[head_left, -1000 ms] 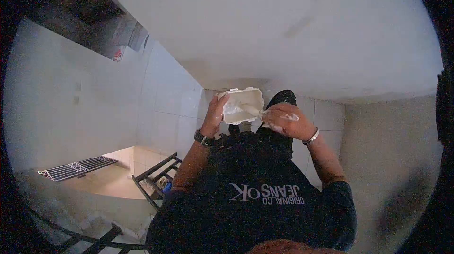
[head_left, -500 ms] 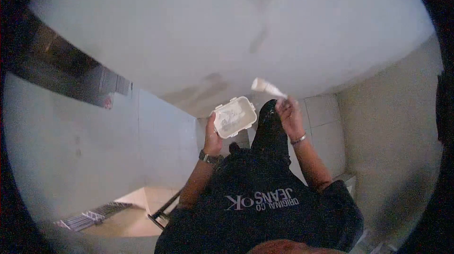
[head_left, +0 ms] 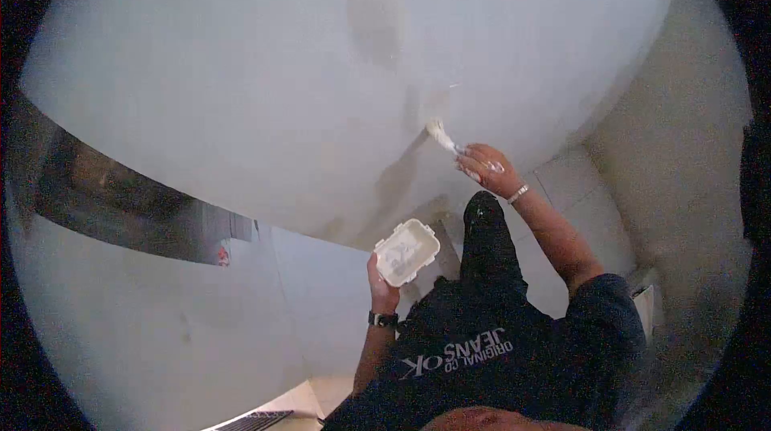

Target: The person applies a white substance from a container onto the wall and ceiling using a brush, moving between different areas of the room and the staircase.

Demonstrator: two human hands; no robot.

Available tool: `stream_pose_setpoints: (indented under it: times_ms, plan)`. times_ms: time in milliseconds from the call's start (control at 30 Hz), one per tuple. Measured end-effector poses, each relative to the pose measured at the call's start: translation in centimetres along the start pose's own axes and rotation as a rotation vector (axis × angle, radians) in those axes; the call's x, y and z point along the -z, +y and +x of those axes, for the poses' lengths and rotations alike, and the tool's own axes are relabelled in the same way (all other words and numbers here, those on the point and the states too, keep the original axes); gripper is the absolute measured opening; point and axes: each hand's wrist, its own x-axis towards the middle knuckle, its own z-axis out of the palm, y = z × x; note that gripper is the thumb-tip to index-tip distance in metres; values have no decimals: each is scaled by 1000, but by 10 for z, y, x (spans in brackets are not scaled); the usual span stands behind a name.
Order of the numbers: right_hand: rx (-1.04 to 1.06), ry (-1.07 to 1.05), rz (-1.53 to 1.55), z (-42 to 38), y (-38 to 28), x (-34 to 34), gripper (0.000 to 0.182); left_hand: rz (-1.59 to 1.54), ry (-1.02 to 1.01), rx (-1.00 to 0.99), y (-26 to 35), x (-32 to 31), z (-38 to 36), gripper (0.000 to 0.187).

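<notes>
Partly hidden: the fingers of the left hand (head_left: pixel 384 290) pass out of sight beneath the tub (head_left: pixel 408 253), so their exact spread cannot be told; the thumb lies along its near left side. The brush (head_left: pixel 438 134) has its handle mostly covered by the right hand (head_left: pixel 490 168), whose fingers are closed narrowly around it. Bristle contact with the wall (head_left: pixel 281 70) cannot be confirmed; a dark streak runs just beside the tip, shadow or stain unclear. Lower edge of frame cuts off the shirt (head_left: pixel 482 359); its print reads inverted.

Positions: brush projects beyond the right fingers, up and to the left; tub is supported by the left hand, open side visible, below the brush and well apart from it.

Materials: tub off-white, rounded rectangle, small tabs at the rim, whitish residue inside. Bristles pale, coated. White smears on right hand. Wall pale, smooth-looking, with darker patches.
</notes>
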Motion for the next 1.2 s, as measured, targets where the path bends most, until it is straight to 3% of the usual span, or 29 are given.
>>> stream_pose_setpoints:
  times_ms: [100, 167, 233, 267, 300, 333, 433, 500, 567, 600, 667, 800, 900, 1000, 1033, 1100, 1200]
  plan:
    - [-46, -103, 88, -2, 8, 16, 33, -20, -63, 86, -6, 12, 5, 62]
    - [-35, -222, -50, 19, 33, 47, 32, 1, 50, 91, -3, 4, 0, 63]
    - [63, -9, -148, 57, 52, 87, 31, 9, 33, 115, -1, -2, 1, 63]
    - [60, -3, -150, 72, 48, 109, 31, 6, 28, 136, 0, -3, -1, 63]
    - [27, 147, -158, 85, 39, 133, 31, 13, 21, 138, -1, 1, -2, 63]
    - [3, 301, -165, 94, 38, 144, 31, 6, -10, 130, -3, 4, 4, 63]
    - [71, 446, -131, 88, 32, 138, 32, -15, -45, 141, -1, 4, 5, 64]
    - [55, 357, -161, 59, 44, 95, 34, -26, -54, 158, 2, -1, 2, 64]
    - [44, 94, -181, 36, 42, 63, 35, -48, 10, 135, 1, -5, 1, 64]
    - [46, 94, -181, 23, 40, 52, 35, -49, 9, 133, 1, -7, -2, 64]
    - [-22, -142, 12, 7, 38, 40, 32, -49, 23, 108, 3, -12, -2, 62]
    - [-12, -203, 27, 13, 39, 61, 32, -53, -50, 109, -1, -4, 5, 60]
    - [111, -54, -55, 50, 77, 100, 28, 17, -11, 86, -1, -10, 4, 59]
    - [-63, 89, -196, 110, 57, 170, 22, -37, -30, 85, 0, -13, 2, 58]
    - [-61, 89, -192, 110, 55, 171, 22, -45, -25, 90, -1, -12, 1, 59]
    - [77, 407, -183, 107, 54, 172, 25, -51, -21, 97, -2, -8, 1, 59]
    - [69, 269, -230, 65, 62, 115, 30, -68, 6, 93, -5, -3, 4, 61]
